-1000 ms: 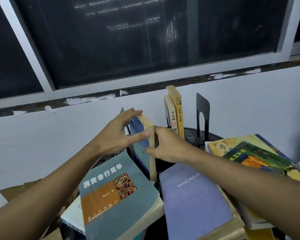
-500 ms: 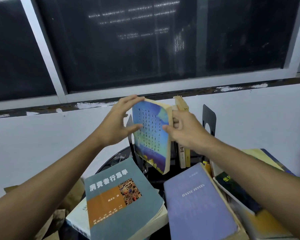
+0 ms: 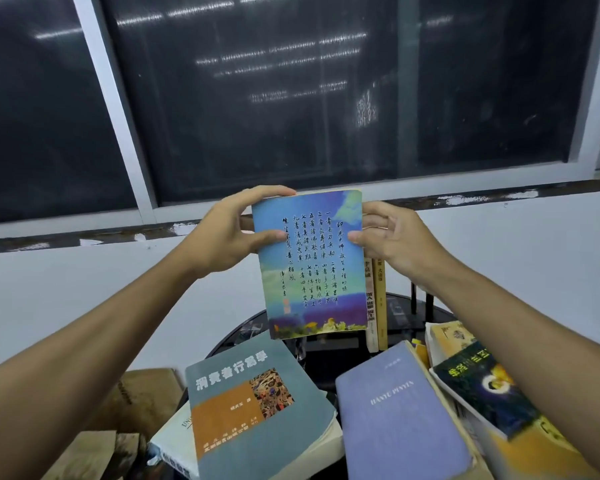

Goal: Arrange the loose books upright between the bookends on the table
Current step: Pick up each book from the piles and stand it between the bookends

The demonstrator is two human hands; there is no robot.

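I saw the blue book (image 3: 310, 261) held upright between both hands, its calligraphy-covered face turned square toward my camera. The left hand (image 3: 222, 233) gripped its upper left corner, thumb pressed on the cover and fingers curled over the top edge. The right hand (image 3: 392, 237) pinched the right edge at about the same height, thumb on the front and the other fingers behind the book, where I could not follow them. So the book sat directly between the two hands, both clamped on its upper half, with its lower half hanging free below them. Its bottom edge showed over the dark round bench (image 3: 243, 330); I could not tell whether it touched the top. Just behind its right edge stood two slim books (image 3: 374, 306), upright with spines facing me, partly hidden by the blue book. Beyond them, under the right wrist, I made out black uprights that looked like part of a bookend (image 3: 420, 303), mostly covered by the arm. Nearer to me, loose books lay flat: a teal and orange book (image 3: 257, 410) on top of a white one (image 3: 177, 434) below the left forearm, a lavender book (image 3: 395, 410) in the middle, and a dark-covered book (image 3: 482, 386) stacked on yellow ones under the right forearm. Brown cardboard (image 3: 142, 400) lay off the bench's left side.
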